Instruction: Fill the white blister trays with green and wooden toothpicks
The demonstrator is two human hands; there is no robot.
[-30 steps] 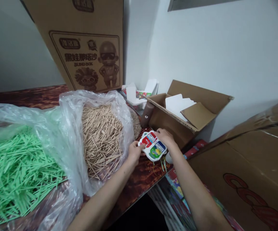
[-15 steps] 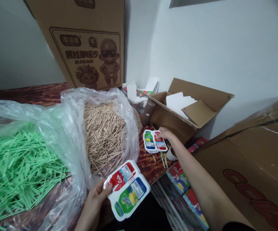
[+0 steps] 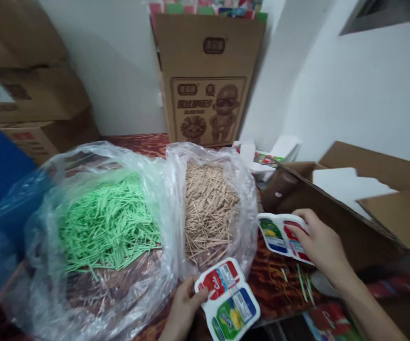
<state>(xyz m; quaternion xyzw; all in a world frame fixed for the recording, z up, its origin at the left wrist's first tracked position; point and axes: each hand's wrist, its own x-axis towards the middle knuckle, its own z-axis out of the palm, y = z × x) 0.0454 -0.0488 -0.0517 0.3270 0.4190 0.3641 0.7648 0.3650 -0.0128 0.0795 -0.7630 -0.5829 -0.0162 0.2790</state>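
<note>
Pinching card (image 3: pixel 228 298), left hand (image 3: pixel 183 310) sits by stick bags (image 3: pixel 210 208); right hand (image 3: pixel 320 244) clasps 2nd card (image 3: pixel 274 234).

Only "Cola" reads, on the printed card (image 3: pixel 228 298).

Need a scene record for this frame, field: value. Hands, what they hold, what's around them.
left: left hand grips printed card, red and green drink pictures
right: right hand on card stack; grip unclear
bags: bag of green sticks beside bag of tan sticks
right side: open cardboard box
back: upright carton
surface: table, loose green sticks near the right hand
</note>
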